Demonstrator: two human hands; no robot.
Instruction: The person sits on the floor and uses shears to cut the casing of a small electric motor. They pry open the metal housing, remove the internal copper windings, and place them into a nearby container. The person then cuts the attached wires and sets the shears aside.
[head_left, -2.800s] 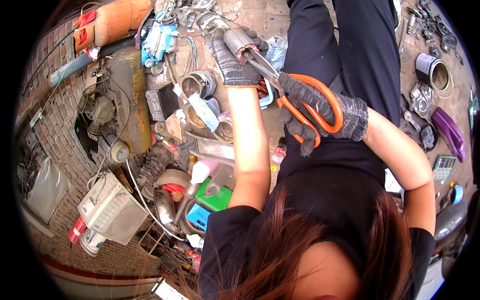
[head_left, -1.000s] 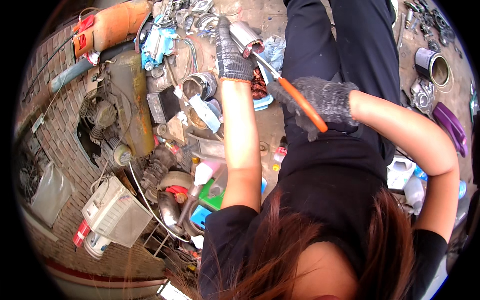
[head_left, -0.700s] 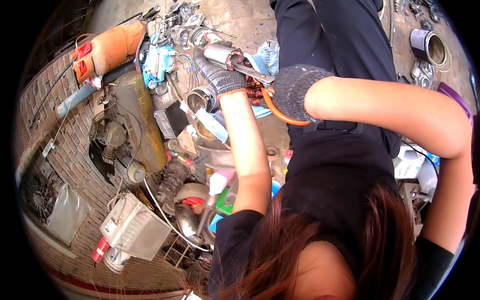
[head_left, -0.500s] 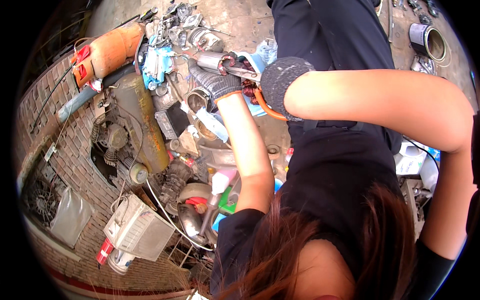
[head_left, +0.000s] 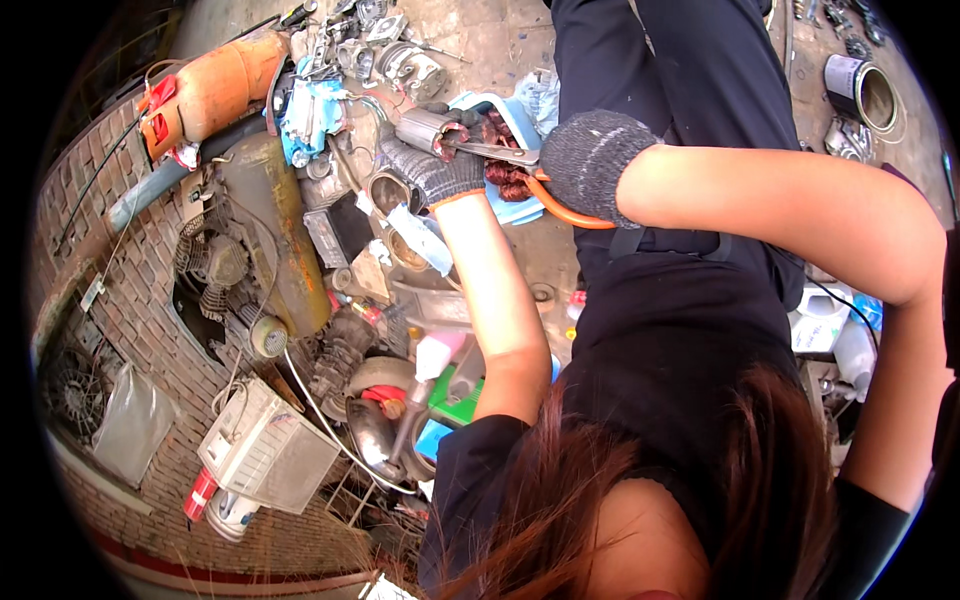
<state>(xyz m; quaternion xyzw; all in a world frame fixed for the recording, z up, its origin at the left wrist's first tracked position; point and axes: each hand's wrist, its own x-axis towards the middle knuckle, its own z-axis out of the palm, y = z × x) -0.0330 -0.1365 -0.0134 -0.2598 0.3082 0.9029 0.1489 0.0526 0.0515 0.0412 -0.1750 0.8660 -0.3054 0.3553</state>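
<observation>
My left hand (head_left: 432, 168), in a grey knit glove, grips a small steel motor core (head_left: 420, 128) with copper winding at its near end. My gloved right hand (head_left: 590, 165) is closed on large orange-handled shears (head_left: 572, 212), its fingers partly hidden behind wrist and glove. The metal blades (head_left: 500, 152) reach leftward to the core's winding end. Just beyond, a light blue tray (head_left: 525, 205) holds reddish copper coils (head_left: 506, 178), partly covered by the shears. A crumpled pale blue cloth or bag (head_left: 540, 100) lies beside the tray.
At the left are an orange gas cylinder (head_left: 215, 85), a rusty yellow cylinder (head_left: 285, 235), cans (head_left: 390, 190), a white boxy appliance (head_left: 260, 450) and a brick surface (head_left: 125, 280). A large can (head_left: 860, 95) and metal parts lie at the right, beyond my legs (head_left: 690, 70).
Since the oldest frame, the core and my left hand have shifted lower and leftward. My right hand has rotated and risen, turning the shears nearly sideways, with the forearm now lying more horizontally.
</observation>
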